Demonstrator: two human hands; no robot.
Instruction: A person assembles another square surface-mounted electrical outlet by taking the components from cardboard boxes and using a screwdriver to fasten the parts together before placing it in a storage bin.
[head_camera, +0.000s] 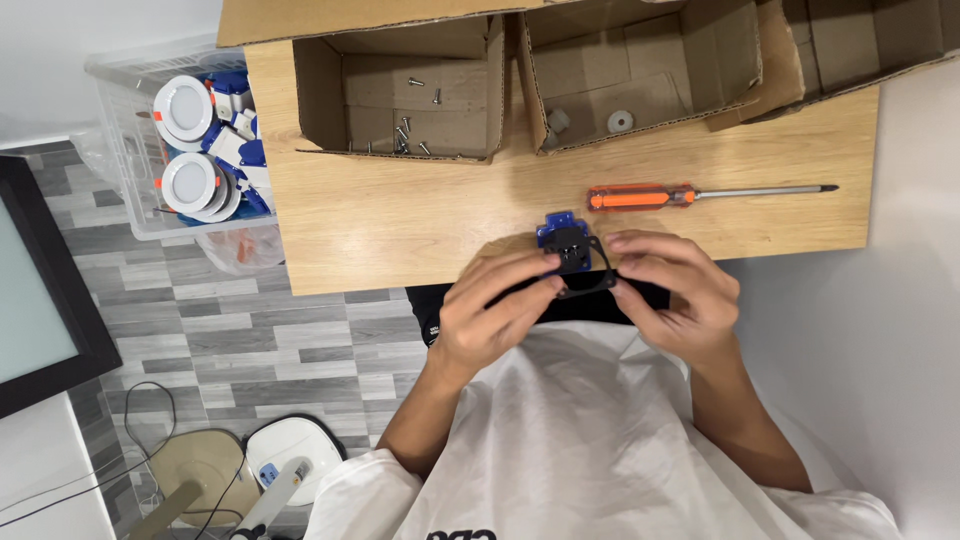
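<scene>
Both hands meet at the near edge of the wooden table (400, 235), above the person's lap. The left hand (490, 320) pinches a small blue-and-black plastic part (566, 243) between thumb and fingertips on its left side; the right hand (668, 295) grips the same part from the right, its fingers curled and closed around a black ring-shaped frame (590, 285) attached to or held against the part. Whether ring and part are joined cannot be told. The part sits just over the table edge, between the two hands. An orange-handled screwdriver (690, 194) lies flat on the table just beyond the hands, its tip pointing right, touched by neither hand. Further back stand open cardboard boxes: the left box (330, 95) holds loose screws (405, 135), the middle box (740, 60) holds two small pale round pieces (620, 121). To the left of the table, a clear plastic bin (125, 190) holds round white fittings (185, 105) and blue parts. The person wears a white shirt (560, 430). A grey plank-pattern floor (280, 340) is visible below.
</scene>
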